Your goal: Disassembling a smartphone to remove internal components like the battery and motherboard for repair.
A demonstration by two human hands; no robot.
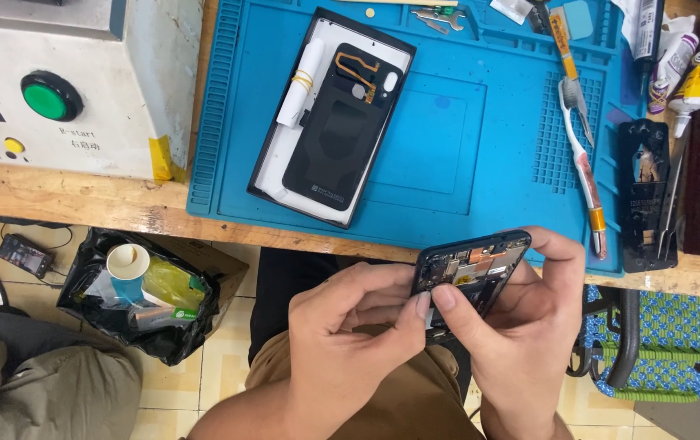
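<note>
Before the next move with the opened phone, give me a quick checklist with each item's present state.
1. Opened phone held in both hands: ok; left hand and right hand both grip it.
2. Phone over the work surface: not ok; it hangs past the wooden bench edge, above the lap.
3. Inner parts face the camera: ok.
4. Back cover set aside on the blue mat: ok.
5. Tweezers within view on the bench: ok.
6. All screws out: cannot tell.

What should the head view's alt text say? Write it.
Two hands, left hand and right hand, hold an opened phone over the lap, thumbs pressing its lower edge. Behind, a phone back cover lies on a blue work mat.
</note>
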